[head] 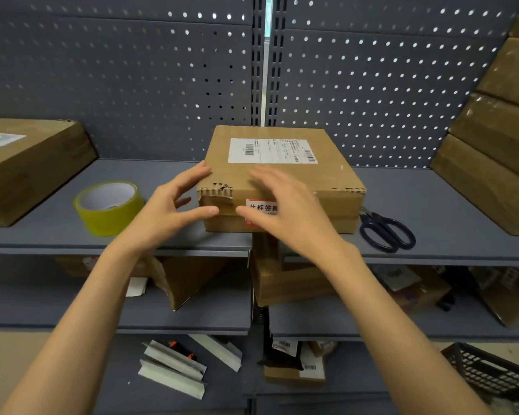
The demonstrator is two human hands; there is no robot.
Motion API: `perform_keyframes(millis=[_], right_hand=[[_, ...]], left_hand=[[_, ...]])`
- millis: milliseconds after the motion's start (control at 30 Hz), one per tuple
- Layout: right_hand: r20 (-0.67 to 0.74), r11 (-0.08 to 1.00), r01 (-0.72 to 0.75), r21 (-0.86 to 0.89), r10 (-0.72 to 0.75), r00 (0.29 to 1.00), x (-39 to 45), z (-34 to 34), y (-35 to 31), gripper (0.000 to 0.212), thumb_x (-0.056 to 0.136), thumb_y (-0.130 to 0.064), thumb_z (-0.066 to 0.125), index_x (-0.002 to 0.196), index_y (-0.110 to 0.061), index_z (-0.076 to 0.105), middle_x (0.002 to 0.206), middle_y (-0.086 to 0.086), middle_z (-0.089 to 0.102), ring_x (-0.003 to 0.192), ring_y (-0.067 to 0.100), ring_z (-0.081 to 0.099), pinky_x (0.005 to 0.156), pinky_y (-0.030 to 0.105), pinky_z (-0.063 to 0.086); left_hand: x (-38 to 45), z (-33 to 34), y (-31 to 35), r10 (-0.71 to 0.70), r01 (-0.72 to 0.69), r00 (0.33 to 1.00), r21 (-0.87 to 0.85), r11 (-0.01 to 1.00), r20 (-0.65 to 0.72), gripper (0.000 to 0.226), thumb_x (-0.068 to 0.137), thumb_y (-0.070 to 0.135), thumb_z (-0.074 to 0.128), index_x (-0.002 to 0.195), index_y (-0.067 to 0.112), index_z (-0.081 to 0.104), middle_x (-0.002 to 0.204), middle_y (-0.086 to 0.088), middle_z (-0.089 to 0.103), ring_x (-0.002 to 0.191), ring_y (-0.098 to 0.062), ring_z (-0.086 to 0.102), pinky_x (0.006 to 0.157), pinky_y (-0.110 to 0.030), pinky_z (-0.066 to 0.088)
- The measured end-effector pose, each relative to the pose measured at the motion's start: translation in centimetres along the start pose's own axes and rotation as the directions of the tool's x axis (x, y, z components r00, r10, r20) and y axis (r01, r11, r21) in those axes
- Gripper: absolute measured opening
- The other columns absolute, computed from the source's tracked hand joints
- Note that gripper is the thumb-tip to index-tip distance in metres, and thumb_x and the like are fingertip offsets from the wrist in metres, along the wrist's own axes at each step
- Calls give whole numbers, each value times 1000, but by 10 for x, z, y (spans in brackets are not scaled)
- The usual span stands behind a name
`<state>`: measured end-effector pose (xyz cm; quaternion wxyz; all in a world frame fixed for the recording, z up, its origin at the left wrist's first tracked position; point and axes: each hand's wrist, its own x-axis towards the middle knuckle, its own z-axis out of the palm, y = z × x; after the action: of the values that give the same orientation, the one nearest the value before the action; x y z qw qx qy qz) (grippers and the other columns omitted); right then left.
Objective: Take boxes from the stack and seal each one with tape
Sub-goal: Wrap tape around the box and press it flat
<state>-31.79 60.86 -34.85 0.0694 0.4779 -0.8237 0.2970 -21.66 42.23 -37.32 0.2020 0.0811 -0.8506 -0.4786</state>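
A flat brown cardboard box with a white shipping label on top and a red-and-white sticker on its front lies at the middle of the grey shelf. Its near top edge is torn. My left hand is spread at the box's near left corner, fingertips touching the top edge and the front face. My right hand hovers with straight fingers over the front edge, covering part of the sticker. A roll of yellowish tape lies on the shelf left of the box. A stack of brown boxes leans at the right.
Dark-handled scissors lie right of the box near the shelf's front edge. Another labelled box sits at far left. A pegboard wall stands behind. Lower shelves hold more boxes and white strips; a black basket is at bottom right.
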Motion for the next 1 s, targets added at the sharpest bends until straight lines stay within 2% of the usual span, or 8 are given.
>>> perform_keyframes(millis=[100, 267, 500, 700, 900, 1000], right_hand=[[56, 997, 43, -59, -40, 998, 12, 13, -11, 64, 90, -47, 58, 144, -17, 39, 148, -2, 41, 136, 15, 35, 111, 31, 26], [-45, 999, -7, -37, 6, 999, 21, 25, -12, 52, 91, -45, 58, 134, -17, 55, 138, 0, 54, 129, 17, 45, 104, 26, 28], [-147, 998, -42, 57, 50, 988, 26, 32, -6, 39, 88, -42, 64, 119, -20, 67, 125, -2, 65, 121, 15, 54, 98, 28, 36], [-163, 992, -36, 123, 56, 985, 29, 33, -3, 35, 85, -40, 67, 114, -21, 70, 121, -5, 66, 120, 9, 56, 99, 32, 44], [-146, 991, -19, 131, 38, 989, 30, 32, -3, 31, 87, -36, 67, 114, -22, 70, 122, -6, 65, 122, 8, 54, 101, 31, 43], [-130, 993, -23, 116, 38, 991, 29, 31, -2, 31, 89, -37, 64, 116, -24, 69, 123, -7, 64, 124, 6, 52, 101, 25, 39]], left_hand=[[0, -3, 1, 8, -9, 999, 19, 1000, 38, 68, 75, 33, 64, 138, 31, 40, 151, 13, 35, 136, -3, 36, 113, -35, 33], [4, -9, -6, 40, -41, 999, 47, 998, 36, 56, 81, 36, 58, 136, 31, 44, 147, 7, 44, 132, -6, 43, 111, -41, 37], [10, -14, -11, 61, -62, 998, 60, 996, 27, 53, 79, 37, 60, 131, 28, 53, 140, 11, 50, 126, -1, 48, 108, -32, 41], [14, -17, -13, 33, -32, 999, -46, 998, 28, 47, 76, 30, 66, 123, 24, 62, 131, 12, 58, 121, -1, 53, 103, -25, 45], [18, -23, -14, 19, -11, 996, -90, 996, 91, 40, 76, 28, 65, 116, 29, 65, 125, 18, 60, 119, 2, 53, 100, -16, 43], [19, -26, -15, 7, 3, 993, -80, 997, 118, 40, 77, 30, 64, 117, 32, 64, 126, 20, 58, 121, 3, 51, 103, -19, 41]])
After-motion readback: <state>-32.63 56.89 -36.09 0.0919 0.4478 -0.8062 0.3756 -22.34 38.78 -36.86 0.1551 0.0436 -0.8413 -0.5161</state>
